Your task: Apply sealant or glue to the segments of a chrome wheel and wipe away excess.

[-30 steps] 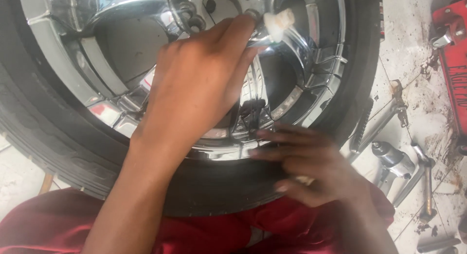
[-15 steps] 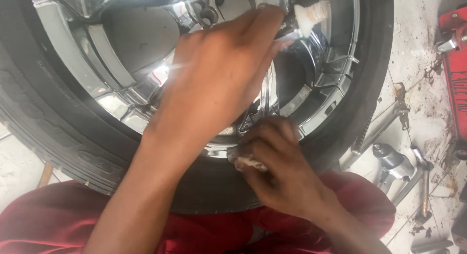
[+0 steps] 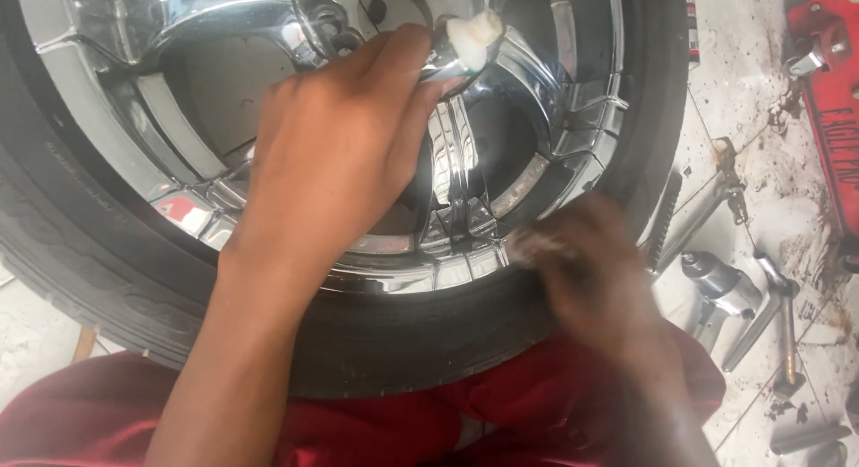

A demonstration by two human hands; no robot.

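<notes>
A chrome wheel (image 3: 224,100) in a black tyre (image 3: 385,342) stands against my lap. My left hand (image 3: 331,154) lies across the spokes. It grips a small tube with a white cap (image 3: 474,36) near the hub. My right hand (image 3: 595,270) is blurred by motion at the rim's lower right edge. Its fingers are curled on a small pale piece (image 3: 537,245) that touches the chrome lip. What that piece is cannot be made out.
Red cloth (image 3: 358,431) covers my legs under the tyre. On the dirty tiled floor at the right lie a cross wrench (image 3: 774,310), a metal socket (image 3: 716,279), a long bar (image 3: 707,212) and part of a red floor jack (image 3: 828,100).
My right hand closed its spread fingers on the pale piece and slid right along the rim's lower edge. My left hand with the tube stayed near the hub.
</notes>
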